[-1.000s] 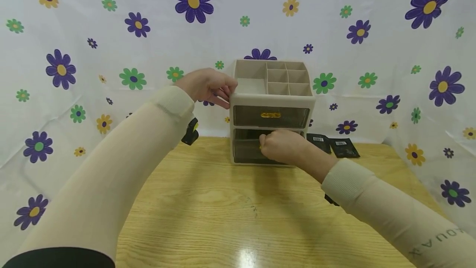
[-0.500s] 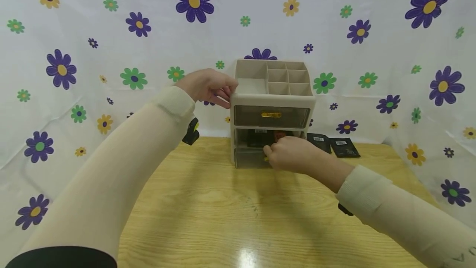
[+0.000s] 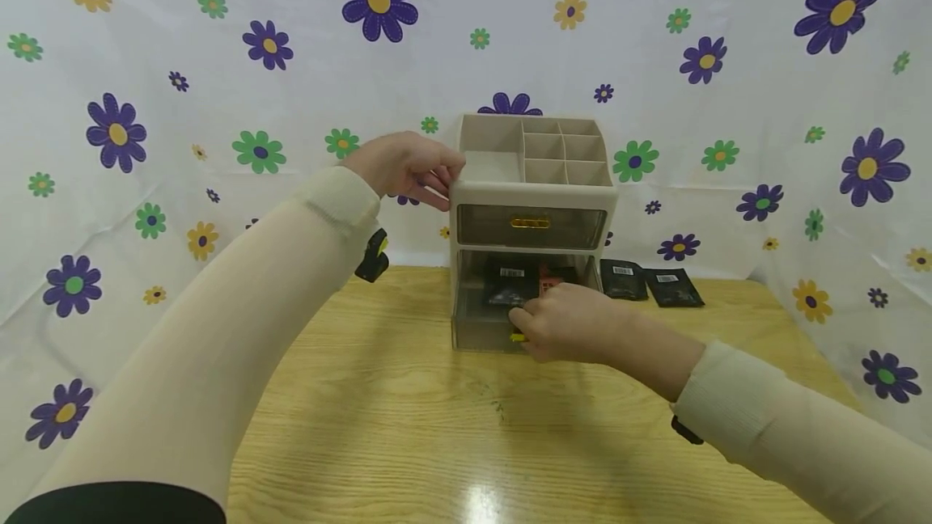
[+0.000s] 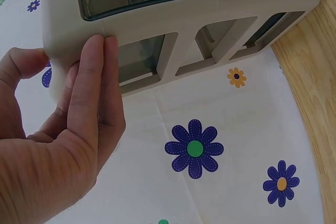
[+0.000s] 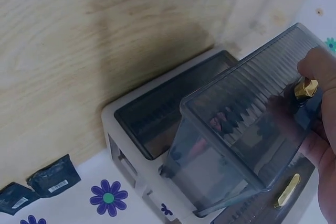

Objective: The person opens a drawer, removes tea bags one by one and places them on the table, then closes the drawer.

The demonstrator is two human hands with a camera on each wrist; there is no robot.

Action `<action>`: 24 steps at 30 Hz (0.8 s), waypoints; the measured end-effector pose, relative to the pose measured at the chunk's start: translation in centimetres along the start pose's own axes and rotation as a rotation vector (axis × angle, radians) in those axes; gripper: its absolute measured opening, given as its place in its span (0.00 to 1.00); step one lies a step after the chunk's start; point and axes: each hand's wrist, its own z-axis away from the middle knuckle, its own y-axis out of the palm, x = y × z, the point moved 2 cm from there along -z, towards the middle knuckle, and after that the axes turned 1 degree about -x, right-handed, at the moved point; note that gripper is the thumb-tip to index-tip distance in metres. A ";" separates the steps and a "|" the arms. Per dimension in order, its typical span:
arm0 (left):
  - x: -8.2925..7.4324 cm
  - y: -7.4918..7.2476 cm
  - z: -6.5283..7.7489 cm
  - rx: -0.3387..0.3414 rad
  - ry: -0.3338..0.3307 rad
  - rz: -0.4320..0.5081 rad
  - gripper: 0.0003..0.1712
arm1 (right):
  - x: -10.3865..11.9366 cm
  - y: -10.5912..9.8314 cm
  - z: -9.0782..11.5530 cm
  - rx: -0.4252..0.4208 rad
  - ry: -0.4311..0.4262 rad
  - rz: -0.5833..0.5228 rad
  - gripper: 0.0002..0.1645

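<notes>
A beige desktop drawer organizer (image 3: 535, 194) stands on the table against the backdrop. At its upper left corner my left hand (image 3: 408, 166) holds on; in the left wrist view, the thumb presses the top edge and the long fingers (image 4: 86, 82) lie on the side. My right hand (image 3: 571, 322) pinches the gold handle (image 5: 306, 88) of the clear middle drawer (image 3: 480, 326), which is pulled well out. Inside it lie a black packet (image 3: 513, 277) with a white label and something red (image 3: 549, 281), partly hidden by the right hand. The top drawer (image 3: 484, 226) is closed.
Right of the organizer, two black packets (image 3: 622, 280) with white labels lie on the wooden table (image 3: 408, 378). A white flower-print cloth (image 3: 291, 95) hangs close behind. Divided compartments (image 3: 564, 150) form the organizer's top.
The right hand has drawn the middle drawer out toward me, moving lower in the head view. The black packet and red item inside have come into sight. My left hand stays at the corner.
</notes>
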 end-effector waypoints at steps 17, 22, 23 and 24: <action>-0.1 0.1 0.1 -0.009 -0.004 -0.021 0.19 | -3.1 -0.8 0.7 0.070 0.254 -0.265 0.30; -0.1 0.1 0.0 -0.008 0.001 -0.028 0.19 | -5.3 -0.4 1.1 0.091 0.341 -0.243 0.18; 0.0 0.1 -0.1 -0.007 0.002 -0.028 0.19 | -5.6 -0.2 1.2 0.117 0.356 -0.248 0.16; 0.0 0.1 -0.1 -0.009 0.003 -0.028 0.19 | -5.9 0.0 1.2 0.150 0.368 -0.253 0.16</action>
